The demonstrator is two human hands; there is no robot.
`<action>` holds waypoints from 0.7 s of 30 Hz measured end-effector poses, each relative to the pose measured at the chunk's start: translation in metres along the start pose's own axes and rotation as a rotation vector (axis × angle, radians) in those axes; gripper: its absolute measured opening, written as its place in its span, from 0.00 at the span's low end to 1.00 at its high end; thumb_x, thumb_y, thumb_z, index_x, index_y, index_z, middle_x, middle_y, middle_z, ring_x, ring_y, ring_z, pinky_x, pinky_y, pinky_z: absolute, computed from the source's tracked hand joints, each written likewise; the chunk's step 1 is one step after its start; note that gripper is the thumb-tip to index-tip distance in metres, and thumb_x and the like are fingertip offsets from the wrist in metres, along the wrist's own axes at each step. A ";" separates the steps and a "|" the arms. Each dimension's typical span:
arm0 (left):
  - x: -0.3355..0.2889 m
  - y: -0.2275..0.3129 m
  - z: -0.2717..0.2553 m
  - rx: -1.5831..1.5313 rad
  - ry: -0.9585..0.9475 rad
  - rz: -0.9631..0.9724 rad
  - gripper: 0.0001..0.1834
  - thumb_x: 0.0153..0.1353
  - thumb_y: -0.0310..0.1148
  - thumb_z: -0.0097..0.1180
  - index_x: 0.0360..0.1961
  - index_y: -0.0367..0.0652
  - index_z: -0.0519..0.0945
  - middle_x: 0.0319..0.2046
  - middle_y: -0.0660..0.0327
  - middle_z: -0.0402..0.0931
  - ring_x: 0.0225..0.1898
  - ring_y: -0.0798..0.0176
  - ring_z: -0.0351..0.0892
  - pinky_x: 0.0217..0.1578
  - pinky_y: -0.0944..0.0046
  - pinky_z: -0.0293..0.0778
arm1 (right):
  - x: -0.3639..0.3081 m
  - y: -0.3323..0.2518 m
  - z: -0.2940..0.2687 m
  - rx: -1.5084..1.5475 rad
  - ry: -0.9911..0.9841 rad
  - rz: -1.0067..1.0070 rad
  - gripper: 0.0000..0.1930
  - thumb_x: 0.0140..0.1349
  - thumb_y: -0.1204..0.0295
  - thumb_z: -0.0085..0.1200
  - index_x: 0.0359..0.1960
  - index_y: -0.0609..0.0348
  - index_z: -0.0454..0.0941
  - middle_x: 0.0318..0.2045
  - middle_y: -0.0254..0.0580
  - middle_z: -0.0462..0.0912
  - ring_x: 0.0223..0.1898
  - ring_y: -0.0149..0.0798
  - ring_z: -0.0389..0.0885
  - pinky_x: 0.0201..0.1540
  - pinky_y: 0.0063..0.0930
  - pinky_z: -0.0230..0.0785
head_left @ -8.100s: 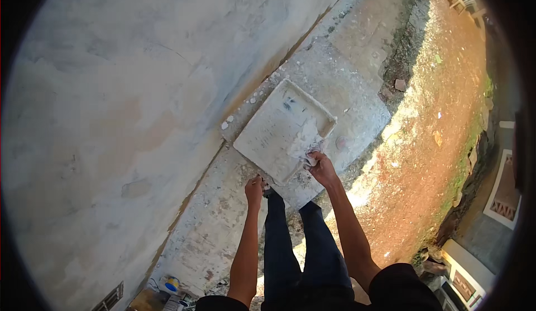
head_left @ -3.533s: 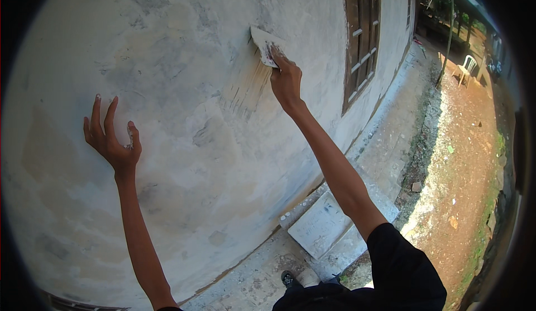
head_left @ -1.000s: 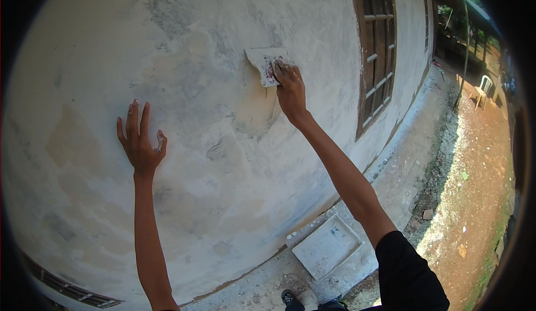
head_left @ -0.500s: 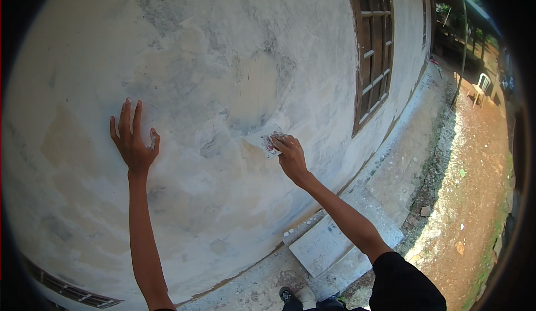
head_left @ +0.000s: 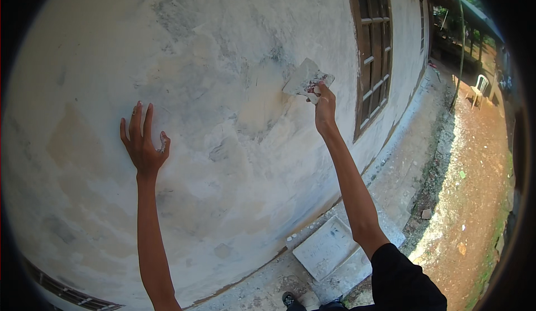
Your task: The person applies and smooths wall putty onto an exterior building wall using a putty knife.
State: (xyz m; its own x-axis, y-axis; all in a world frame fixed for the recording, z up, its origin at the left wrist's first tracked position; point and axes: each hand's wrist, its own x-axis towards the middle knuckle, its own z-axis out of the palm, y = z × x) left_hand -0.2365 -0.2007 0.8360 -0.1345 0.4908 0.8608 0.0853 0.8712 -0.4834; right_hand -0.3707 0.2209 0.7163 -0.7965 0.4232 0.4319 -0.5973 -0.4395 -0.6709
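Note:
A whitish wall (head_left: 190,210), patched in grey, cream and white, fills most of the view. My right hand (head_left: 325,105) grips a flat, paste-smeared putty scraper (head_left: 304,79) with reddish marks near the fingers. Its wide blade is against or very close to the wall, right of a smooth cream patch (head_left: 261,105). Further left, my left hand (head_left: 146,146) rests on the wall with fingers spread and nothing in its grasp. White paste clings to the inside of its thumb.
A brown-framed window (head_left: 373,54) is right of the scraper. Below, a pale rectangular slab or board (head_left: 326,248) lies on the concrete ledge by my foot (head_left: 289,298). A white plastic chair (head_left: 480,87) stands on the dirt yard at far right, past a thin pole (head_left: 463,48).
My right hand has swept the scraper up and to the right, from below the cream patch to beside it. My left hand appears slightly further right in the view, still spread.

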 end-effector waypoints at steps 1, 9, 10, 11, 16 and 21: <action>0.002 -0.001 -0.004 0.003 0.000 -0.001 0.37 0.53 0.35 0.53 0.69 0.49 0.69 0.69 0.58 0.63 0.70 0.59 0.63 0.71 0.43 0.48 | 0.003 -0.011 0.011 -0.076 -0.008 -0.038 0.21 0.75 0.57 0.44 0.42 0.64 0.79 0.37 0.39 0.81 0.36 0.32 0.77 0.40 0.27 0.69; 0.004 -0.006 -0.005 -0.005 0.013 0.015 0.36 0.53 0.34 0.53 0.68 0.46 0.70 0.69 0.55 0.64 0.69 0.56 0.63 0.71 0.41 0.48 | 0.055 -0.091 0.138 -0.658 0.086 -1.109 0.20 0.60 0.86 0.51 0.55 0.66 0.77 0.39 0.56 0.83 0.41 0.57 0.81 0.50 0.42 0.71; 0.003 -0.008 -0.006 -0.008 0.004 0.016 0.36 0.53 0.34 0.53 0.68 0.46 0.70 0.69 0.55 0.64 0.69 0.56 0.63 0.71 0.41 0.49 | 0.060 -0.094 0.153 -0.652 0.084 -1.120 0.20 0.60 0.86 0.51 0.55 0.66 0.77 0.39 0.56 0.83 0.41 0.57 0.81 0.50 0.42 0.71; 0.002 -0.009 -0.007 -0.011 -0.004 0.009 0.36 0.53 0.35 0.53 0.68 0.46 0.70 0.69 0.55 0.64 0.69 0.56 0.63 0.71 0.40 0.49 | 0.064 -0.097 0.165 -0.778 0.055 -1.145 0.22 0.60 0.86 0.50 0.57 0.65 0.76 0.41 0.57 0.83 0.43 0.57 0.81 0.51 0.43 0.72; 0.001 -0.009 -0.006 -0.022 0.025 -0.005 0.37 0.51 0.34 0.54 0.68 0.47 0.70 0.69 0.56 0.64 0.69 0.56 0.64 0.71 0.41 0.49 | 0.086 -0.077 0.197 -1.008 -0.031 -1.185 0.24 0.60 0.86 0.48 0.60 0.66 0.74 0.48 0.58 0.83 0.49 0.57 0.82 0.54 0.43 0.74; 0.004 -0.005 -0.004 -0.027 0.029 -0.023 0.38 0.50 0.34 0.54 0.68 0.49 0.70 0.69 0.57 0.64 0.68 0.57 0.65 0.71 0.41 0.49 | 0.088 -0.058 0.183 -0.954 -0.066 -1.255 0.24 0.60 0.86 0.51 0.61 0.65 0.73 0.42 0.55 0.83 0.40 0.56 0.82 0.42 0.44 0.77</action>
State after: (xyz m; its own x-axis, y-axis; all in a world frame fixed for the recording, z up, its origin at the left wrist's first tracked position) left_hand -0.2332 -0.2034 0.8424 -0.1080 0.4700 0.8760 0.1091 0.8815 -0.4595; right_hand -0.4228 0.1389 0.9032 0.1226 0.0743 0.9897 -0.5971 0.8020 0.0137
